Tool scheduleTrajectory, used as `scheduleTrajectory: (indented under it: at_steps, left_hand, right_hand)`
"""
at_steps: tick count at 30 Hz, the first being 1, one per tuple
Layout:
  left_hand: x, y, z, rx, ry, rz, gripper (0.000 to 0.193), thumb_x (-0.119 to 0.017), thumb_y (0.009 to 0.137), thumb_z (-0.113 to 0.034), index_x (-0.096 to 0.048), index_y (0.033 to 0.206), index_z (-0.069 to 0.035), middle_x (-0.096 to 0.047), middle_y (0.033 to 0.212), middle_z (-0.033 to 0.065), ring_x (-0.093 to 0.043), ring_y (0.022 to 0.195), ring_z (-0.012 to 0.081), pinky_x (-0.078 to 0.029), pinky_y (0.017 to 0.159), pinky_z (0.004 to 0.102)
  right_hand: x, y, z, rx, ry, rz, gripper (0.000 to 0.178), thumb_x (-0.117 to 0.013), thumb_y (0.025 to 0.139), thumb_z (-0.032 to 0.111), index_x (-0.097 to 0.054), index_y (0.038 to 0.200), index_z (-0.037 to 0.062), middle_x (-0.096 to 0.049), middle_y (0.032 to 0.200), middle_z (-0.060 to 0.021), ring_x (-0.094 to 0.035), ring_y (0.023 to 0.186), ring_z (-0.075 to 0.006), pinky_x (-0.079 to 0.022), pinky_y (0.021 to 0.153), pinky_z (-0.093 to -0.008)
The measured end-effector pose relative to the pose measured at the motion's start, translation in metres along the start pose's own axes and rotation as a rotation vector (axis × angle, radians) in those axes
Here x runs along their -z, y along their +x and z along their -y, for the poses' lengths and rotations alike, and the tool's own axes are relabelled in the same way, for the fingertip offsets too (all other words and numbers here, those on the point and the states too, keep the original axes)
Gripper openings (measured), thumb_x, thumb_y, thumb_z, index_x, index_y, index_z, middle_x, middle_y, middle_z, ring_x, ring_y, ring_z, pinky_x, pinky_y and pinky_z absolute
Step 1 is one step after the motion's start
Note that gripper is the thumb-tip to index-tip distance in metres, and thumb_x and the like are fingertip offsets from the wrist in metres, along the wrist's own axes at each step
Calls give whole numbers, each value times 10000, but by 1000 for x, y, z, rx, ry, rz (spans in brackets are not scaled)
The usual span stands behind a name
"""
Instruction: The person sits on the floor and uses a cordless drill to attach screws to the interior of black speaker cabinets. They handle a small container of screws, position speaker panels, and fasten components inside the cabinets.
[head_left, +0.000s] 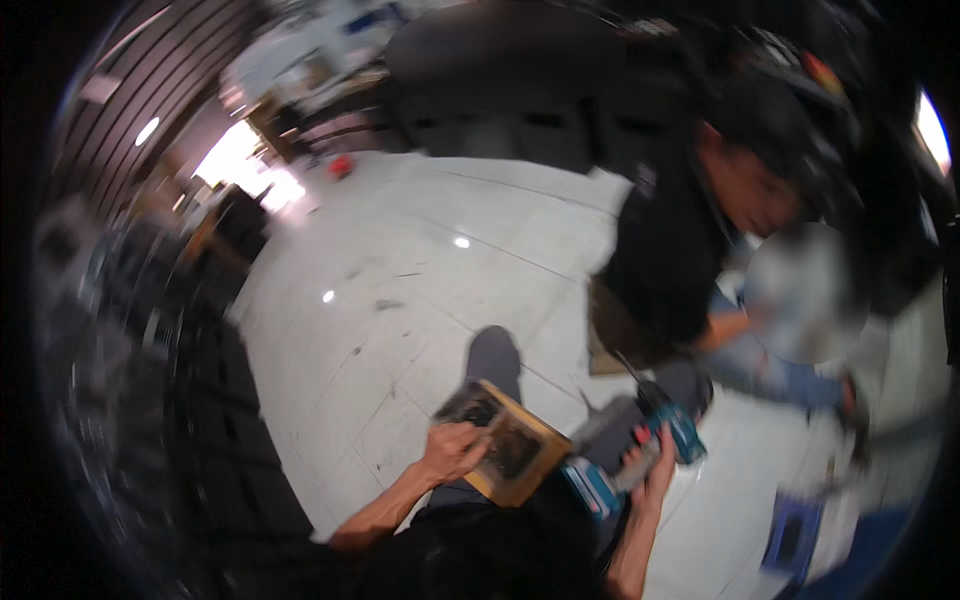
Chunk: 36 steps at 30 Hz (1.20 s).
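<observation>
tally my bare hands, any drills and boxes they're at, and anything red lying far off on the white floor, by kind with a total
Bare hands (left hand, right hand): 2
Cordless drill: 1
Yellow-brown box: 1
Blurred red object: 1
Total: 5

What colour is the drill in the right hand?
The drill is mainly teal with some black, best seen in the head view.
</observation>
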<state>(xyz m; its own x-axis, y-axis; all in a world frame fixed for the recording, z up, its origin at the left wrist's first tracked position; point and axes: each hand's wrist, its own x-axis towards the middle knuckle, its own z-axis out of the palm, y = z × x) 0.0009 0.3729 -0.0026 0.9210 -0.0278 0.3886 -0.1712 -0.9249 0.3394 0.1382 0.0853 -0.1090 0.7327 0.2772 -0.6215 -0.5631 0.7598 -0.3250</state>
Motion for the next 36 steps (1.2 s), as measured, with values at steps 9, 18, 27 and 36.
scheduleTrajectory:
  at_steps: [9,18,27,36]
  left_hand:
    - [2,-37,38,-12,-85,-74,123,-701,764,-145,-639,745,-40,-549,625,85,-575,536,265,-444,471,382]
    - [1,-26,39,105,-43,-47,53,-697,747,-76,-663,765,-40,-492,547,79,-482,449,256,-378,422,363]
    - [4,-5,43,138,-132,35,100,-673,780,-74,-673,797,25,-507,567,117,-484,460,257,-360,447,369]
    - [-6,49,70,124,-190,202,153,-676,786,-81,-643,780,68,-507,593,134,-474,508,207,-358,483,344]
  right_hand:
    - [8,-4,-32,135,-91,3,342,-532,931,443,-542,1014,111,-631,807,-54,-479,491,-116,-404,417,-265]
    - [-26,-25,-16,93,-136,-192,294,-639,888,333,-540,1020,89,-649,813,-97,-529,525,-156,-464,472,-308]
    - [-12,-36,-23,166,34,-103,278,-630,901,291,-519,1042,79,-646,823,-107,-537,525,-155,-482,474,-306]
    - [-11,-43,-35,289,170,-174,296,-627,904,284,-475,1074,95,-640,837,-135,-531,505,-163,-473,457,-314]
